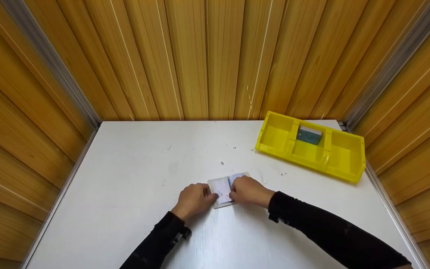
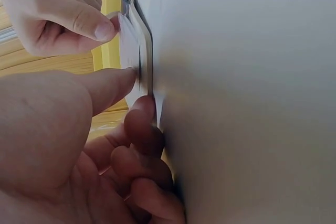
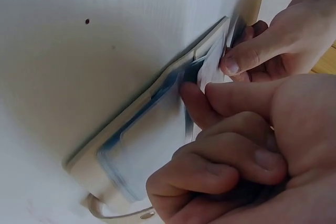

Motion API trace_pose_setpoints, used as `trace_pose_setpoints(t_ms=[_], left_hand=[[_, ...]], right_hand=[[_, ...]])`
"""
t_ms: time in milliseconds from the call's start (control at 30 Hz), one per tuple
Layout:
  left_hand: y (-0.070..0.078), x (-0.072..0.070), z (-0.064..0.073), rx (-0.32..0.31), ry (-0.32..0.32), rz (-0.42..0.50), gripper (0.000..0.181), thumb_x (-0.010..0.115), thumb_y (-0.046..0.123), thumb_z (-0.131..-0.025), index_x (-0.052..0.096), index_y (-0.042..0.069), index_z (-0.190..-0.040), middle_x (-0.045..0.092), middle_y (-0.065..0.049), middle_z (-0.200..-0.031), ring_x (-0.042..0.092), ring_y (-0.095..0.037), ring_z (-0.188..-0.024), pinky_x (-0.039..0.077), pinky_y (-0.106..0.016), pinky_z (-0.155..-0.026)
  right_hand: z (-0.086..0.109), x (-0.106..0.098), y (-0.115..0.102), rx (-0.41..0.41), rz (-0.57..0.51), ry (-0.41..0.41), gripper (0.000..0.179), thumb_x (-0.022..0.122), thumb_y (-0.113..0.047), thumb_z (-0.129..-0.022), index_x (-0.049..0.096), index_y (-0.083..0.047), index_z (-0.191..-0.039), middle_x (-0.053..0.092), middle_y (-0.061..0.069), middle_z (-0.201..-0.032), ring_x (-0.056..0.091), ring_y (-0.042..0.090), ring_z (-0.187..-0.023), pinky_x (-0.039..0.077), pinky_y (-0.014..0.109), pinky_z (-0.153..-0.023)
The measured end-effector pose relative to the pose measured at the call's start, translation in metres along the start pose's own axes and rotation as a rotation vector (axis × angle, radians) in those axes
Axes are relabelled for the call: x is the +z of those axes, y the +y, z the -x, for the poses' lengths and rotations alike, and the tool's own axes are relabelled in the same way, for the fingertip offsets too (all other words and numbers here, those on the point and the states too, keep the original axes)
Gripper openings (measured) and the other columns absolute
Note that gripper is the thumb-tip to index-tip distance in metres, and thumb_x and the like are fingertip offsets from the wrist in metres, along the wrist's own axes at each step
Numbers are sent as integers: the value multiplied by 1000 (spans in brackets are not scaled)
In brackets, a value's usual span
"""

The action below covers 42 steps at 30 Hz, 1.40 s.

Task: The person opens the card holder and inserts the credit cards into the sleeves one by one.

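Note:
An open, cream-coloured card holder lies on the white table in front of me. A pale printed card sits over its left half. My left hand pinches the holder's left edge, thumb on the card side and index finger at the outer edge. With thumb and index finger, my right hand pinches the inner edge of the pale card near the fold; its other fingers are curled in. In the right wrist view, a blue-edged pocket fills the holder's other half, and a strap with a snap sticks out.
A yellow three-compartment tray stands at the back right of the table. Its middle compartment holds a small stack of cards, the front one dark green. Wood-patterned walls enclose the back and sides.

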<state>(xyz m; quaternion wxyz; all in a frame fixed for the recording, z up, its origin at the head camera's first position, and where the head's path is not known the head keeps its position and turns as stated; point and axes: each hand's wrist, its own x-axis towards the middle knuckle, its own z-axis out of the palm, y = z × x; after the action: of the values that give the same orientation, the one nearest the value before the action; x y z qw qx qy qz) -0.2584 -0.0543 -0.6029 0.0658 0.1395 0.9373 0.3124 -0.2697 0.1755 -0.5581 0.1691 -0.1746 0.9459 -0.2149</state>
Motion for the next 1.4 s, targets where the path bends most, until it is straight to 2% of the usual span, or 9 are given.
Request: trace_pose_setpoints(t_ms=[100, 200, 333, 467, 667, 767, 933, 1067, 1400], left_hand=[[0, 0, 0, 0, 0, -10, 37, 80, 40, -99, 63, 20, -72, 48, 9, -65, 48, -12, -65, 36, -29, -61], [1, -1, 0, -10, -3, -11, 37, 80, 39, -99, 62, 20, -73, 48, 9, -65, 48, -12, -65, 36, -30, -61], [1, -1, 0, -14, 4, -6, 35, 80, 38, -99, 62, 19, -75, 47, 9, -65, 47, -12, -65, 36, -29, -61], [3, -1, 1, -6, 24, -6, 31, 80, 36, -98, 64, 18, -79, 49, 9, -66, 48, -12, -66, 36, -29, -62], [3, -2, 0, -11, 31, -8, 27, 80, 35, -98, 65, 17, -84, 52, 8, -68, 50, -14, -67, 37, -31, -63], [2, -1, 0, -21, 34, -17, 26, 79, 35, -99, 65, 18, -85, 52, 8, -69, 50, -14, -67, 38, -31, -64], [3, -1, 0, -31, 24, -7, 28, 76, 38, -101, 64, 18, -86, 52, 7, -69, 50, -14, -67, 37, -31, -65], [3, 0, 1, -44, 3, 6, 32, 77, 43, -101, 64, 18, -86, 52, 7, -70, 49, -14, -66, 37, -31, -64], [3, 2, 1, -39, 5, -9, 31, 79, 43, -100, 65, 17, -89, 52, 7, -70, 49, -14, -67, 37, -31, -65]], right_hand=[[1, -4, 3, 9, -9, -1, 34, 73, -17, -97, 71, -12, -63, 46, -8, -55, 44, 12, -57, 33, 27, -55], [1, -11, 6, 46, -6, 6, 30, 72, -20, -98, 76, -11, -70, 55, -5, -61, 50, 14, -62, 39, 29, -57], [-3, -26, 13, 98, 10, 47, 22, 73, -25, -100, 84, -8, -92, 72, 4, -86, 60, 21, -83, 51, 37, -76], [-7, -43, 24, 142, 12, 75, 23, 73, -27, -102, 84, -7, -103, 78, 11, -108, 62, 25, -97, 53, 42, -88], [-16, -64, 41, 218, -41, 33, 27, 72, -29, -105, 84, -6, -112, 79, 10, -112, 65, 22, -90, 52, 32, -76], [-19, -65, 47, 198, -36, 11, 26, 73, -27, -105, 84, -5, -112, 80, 10, -108, 65, 22, -87, 52, 31, -74], [-25, -59, 51, 149, 18, -50, 23, 75, -27, -104, 85, -7, -112, 80, 11, -115, 66, 24, -98, 57, 40, -91], [-26, -53, 52, 146, 34, -62, 20, 77, -27, -103, 84, -9, -110, 77, 13, -119, 64, 27, -106, 55, 47, -101], [-26, -47, 56, 113, 75, -31, 13, 82, -23, -98, 80, -12, -92, 72, 9, -104, 60, 26, -101, 53, 46, -94]])
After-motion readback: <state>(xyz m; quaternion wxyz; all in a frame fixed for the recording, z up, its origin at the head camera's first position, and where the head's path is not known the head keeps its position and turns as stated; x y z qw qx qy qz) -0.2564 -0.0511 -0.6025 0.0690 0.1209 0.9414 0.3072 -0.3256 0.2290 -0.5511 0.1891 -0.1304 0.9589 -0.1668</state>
